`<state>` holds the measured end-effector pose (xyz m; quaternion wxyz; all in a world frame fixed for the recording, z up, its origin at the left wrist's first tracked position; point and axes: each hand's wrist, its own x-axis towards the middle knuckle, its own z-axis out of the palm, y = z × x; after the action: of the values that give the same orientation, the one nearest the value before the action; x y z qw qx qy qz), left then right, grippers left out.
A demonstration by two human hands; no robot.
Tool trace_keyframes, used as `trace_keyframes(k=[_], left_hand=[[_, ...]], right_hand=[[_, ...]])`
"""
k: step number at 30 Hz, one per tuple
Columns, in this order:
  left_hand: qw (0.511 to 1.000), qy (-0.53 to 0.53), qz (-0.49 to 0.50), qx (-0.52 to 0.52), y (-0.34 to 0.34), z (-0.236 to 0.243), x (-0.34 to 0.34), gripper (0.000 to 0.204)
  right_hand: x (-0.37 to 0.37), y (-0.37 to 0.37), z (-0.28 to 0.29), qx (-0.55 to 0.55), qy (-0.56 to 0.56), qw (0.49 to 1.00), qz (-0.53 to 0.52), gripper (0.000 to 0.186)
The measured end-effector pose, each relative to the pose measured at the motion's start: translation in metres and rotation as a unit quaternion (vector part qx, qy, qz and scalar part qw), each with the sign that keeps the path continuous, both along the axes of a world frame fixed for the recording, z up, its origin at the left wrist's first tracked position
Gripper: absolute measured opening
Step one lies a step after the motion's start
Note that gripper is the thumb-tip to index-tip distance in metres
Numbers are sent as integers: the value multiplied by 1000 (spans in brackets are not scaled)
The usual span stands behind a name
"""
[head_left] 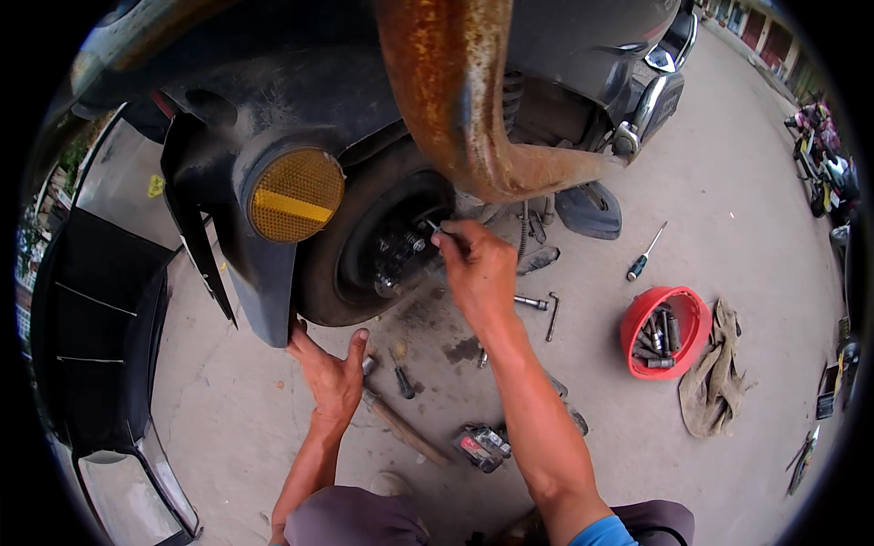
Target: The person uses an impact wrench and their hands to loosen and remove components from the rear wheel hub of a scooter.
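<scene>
A scooter wheel (350, 259) with a black tire stands in front of me, its hub dark and greasy. My right hand (480, 268) reaches to the hub, thumb and fingers pinched on a small, thin metal piece (432, 225); most of it is hidden by the fingers. A coil spring (401, 246) shows on the hub just left of that. My left hand (330, 378) is at the bottom of the tire and the grey mudguard (264, 287). Its thumb is spread, and the fingertips disappear behind the mudguard's lower edge.
A rusty bent tube (455, 100) hangs over the wheel. On the ground lie a hammer (405, 428), screwdrivers (639, 266), a hex key (553, 317) and a power tool (482, 446). A red bowl (628, 332) of sockets sits by a rag (715, 382). Parked motorbikes (824, 168) stand far right.
</scene>
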<state>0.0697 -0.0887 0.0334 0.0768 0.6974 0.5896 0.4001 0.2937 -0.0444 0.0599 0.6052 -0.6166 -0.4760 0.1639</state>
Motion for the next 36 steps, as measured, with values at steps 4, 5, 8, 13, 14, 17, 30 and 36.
trace_keyframes(k=[4,5,8,13,14,17,30,36], left_hand=[[997,-80,-13,8,19,-6,-6,94],[997,-78,-12,9,24,-3,-7,94],[994,-101,-6,-46,35,7,-8,92],[994,-54,19,-93,52,6,-13,90],[994,-51,21,-96,52,4,-16,90],[995,10,42,-93,55,-3,-22,93],[996,58,53,-33,55,-6,-18,97],[996,72,54,-11,55,-5,-21,95]], right_hand=[[10,3,-5,23,-2,999,39,15],[12,4,-6,27,-6,998,56,16],[17,0,3,-47,68,992,100,17],[20,15,-21,21,79,991,102,17],[20,15,-20,8,72,992,105,18],[18,8,-6,54,-4,995,83,19],[23,5,3,52,-55,991,109,23],[22,5,11,-9,-63,990,129,25]])
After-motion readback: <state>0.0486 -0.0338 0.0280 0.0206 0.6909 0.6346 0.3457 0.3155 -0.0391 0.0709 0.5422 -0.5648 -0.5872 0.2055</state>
